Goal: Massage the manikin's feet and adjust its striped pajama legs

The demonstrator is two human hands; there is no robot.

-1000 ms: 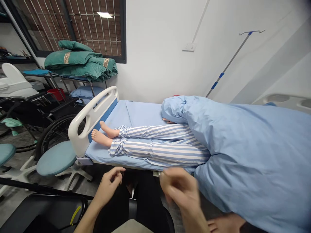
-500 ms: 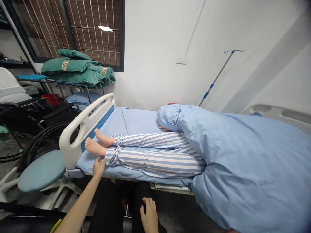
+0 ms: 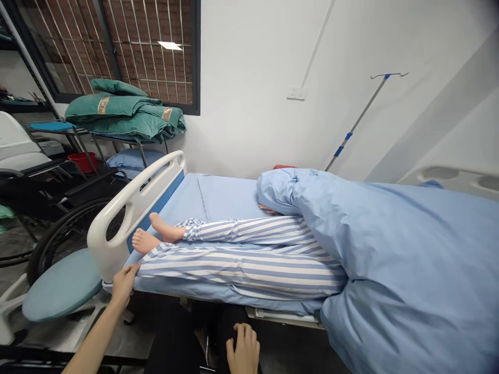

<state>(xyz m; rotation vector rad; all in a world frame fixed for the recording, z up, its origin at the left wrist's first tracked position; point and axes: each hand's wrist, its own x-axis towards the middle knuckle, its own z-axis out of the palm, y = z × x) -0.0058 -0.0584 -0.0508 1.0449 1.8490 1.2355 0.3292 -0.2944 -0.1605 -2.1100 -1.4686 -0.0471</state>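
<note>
Blue-and-white striped trousers (image 3: 237,267) clothe the legs of a figure, seemingly a manikin, lying on the bed. My left hand (image 3: 125,283) pinches the hem of the nearer trouser leg, which is drawn out flat beside the bare near foot (image 3: 143,241). The far foot (image 3: 166,227) pokes out of a bunched cuff. My right hand (image 3: 244,349) rests on my knee, its fingers loosely curled, with nothing seen in it. A light blue quilt (image 3: 409,249) hides the figure's upper body; some fingers (image 3: 268,209) show under its edge.
The white footboard (image 3: 97,234) rises at the bed's left end. A teal round stool (image 3: 62,285) and a wheelchair (image 3: 58,223) stand beyond it. Green folded bedding (image 3: 120,111) lies by the window. An IV pole (image 3: 356,122) leans behind the bed.
My left hand has moved left and slightly down, pulling the near trouser hem out straight from its bunched state. My right hand stays on my knee. The view has shifted slightly.
</note>
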